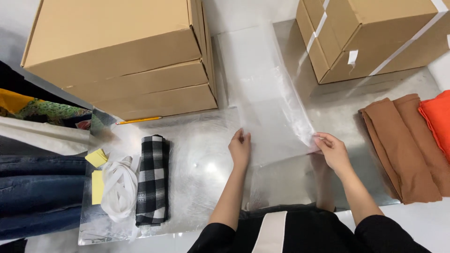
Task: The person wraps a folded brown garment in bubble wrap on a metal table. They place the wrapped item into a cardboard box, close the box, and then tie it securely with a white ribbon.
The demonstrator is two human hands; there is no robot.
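A clear plastic bag (267, 89) lies stretched away from me on the shiny metal table (201, 154). My left hand (240, 149) pinches the bag's near left corner. My right hand (332, 151) pinches its near right corner. Both hands hold the near edge slightly raised off the table. A black and white checked cloth (152, 180), folded into a long roll, lies to the left of my left hand, apart from it.
Stacked cardboard boxes (122, 56) stand at the back left, with more boxes (370, 33) at the back right. A yellow pencil (138, 120), white straps (119, 187), yellow notes (97, 158), brown cloth (405, 145), orange cloth (438, 119) and jeans (37, 192) lie around.
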